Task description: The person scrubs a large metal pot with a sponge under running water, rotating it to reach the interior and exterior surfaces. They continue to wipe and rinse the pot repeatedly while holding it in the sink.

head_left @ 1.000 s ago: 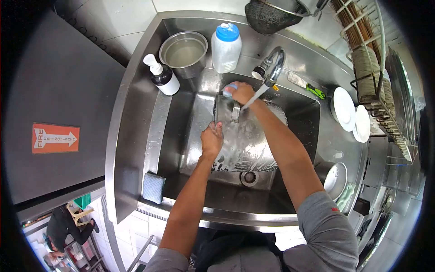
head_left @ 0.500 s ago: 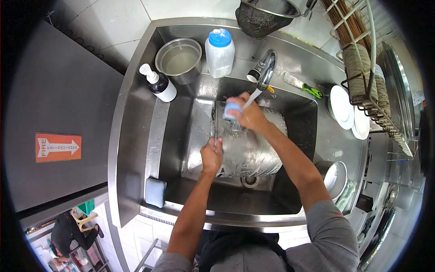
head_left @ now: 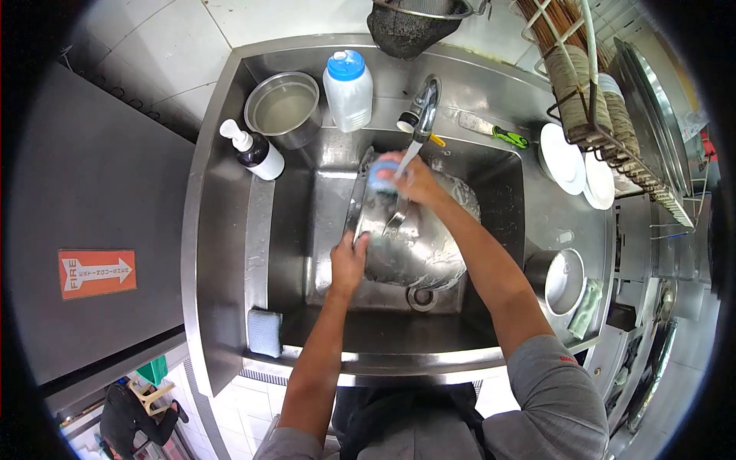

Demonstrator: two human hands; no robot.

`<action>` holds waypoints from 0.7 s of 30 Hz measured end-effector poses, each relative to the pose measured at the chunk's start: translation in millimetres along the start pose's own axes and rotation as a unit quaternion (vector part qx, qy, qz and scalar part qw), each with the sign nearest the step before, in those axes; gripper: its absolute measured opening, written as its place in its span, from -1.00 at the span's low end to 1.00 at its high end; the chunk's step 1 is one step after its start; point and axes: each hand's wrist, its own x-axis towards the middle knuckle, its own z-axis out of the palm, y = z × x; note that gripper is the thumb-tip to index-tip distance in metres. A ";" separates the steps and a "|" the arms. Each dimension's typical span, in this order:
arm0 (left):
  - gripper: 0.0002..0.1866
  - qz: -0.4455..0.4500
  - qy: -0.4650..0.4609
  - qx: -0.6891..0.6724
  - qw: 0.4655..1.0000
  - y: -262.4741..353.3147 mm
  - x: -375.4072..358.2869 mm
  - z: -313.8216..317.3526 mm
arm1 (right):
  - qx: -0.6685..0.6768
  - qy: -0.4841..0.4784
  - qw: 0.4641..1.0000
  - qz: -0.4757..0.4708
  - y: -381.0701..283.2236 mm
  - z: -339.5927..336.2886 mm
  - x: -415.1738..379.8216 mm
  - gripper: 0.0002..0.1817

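A large metal pot (head_left: 418,249), tipped on its side with suds on it, lies in the steel sink (head_left: 399,333). My left hand (head_left: 349,264) is closed on the pot's rim at its left side. Below the running faucet (head_left: 426,111), my right hand (head_left: 410,180) grips a pale blue sponge (head_left: 382,175) against the upper part of the pot near the rim. Water from the faucet runs down onto my right hand. The drain shows under the pot's lower edge.
Behind the sink stand a steel container (head_left: 282,110), a blue-capped bottle (head_left: 349,92) and a green-handled knife (head_left: 510,137). A pump bottle (head_left: 253,151) and another sponge (head_left: 265,333) sit left. White bowls (head_left: 562,159) and a small pot (head_left: 555,281) stand right. A person (head_left: 130,418) is at lower left.
The view has shifted slightly. My right hand has moved the sponge up and left along the pot, close to the rim. My left hand stays on the rim.
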 end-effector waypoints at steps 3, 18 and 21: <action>-0.64 -0.007 -0.038 -0.001 0.999 -4.1 5.1 11.4 | 0.047 0.002 0.997 0.066 20.3 2.0 21.9 -0.51; -0.63 0.086 0.050 -0.013 0.995 1.0 13.2 26.2 | -0.336 -0.001 0.942 0.014 -81.2 20.9 -15.7 -0.53; -0.66 0.047 0.018 -0.080 0.996 -5.3 8.9 29.2 | -0.345 0.121 0.929 -0.055 -94.4 50.8 -70.5 -0.53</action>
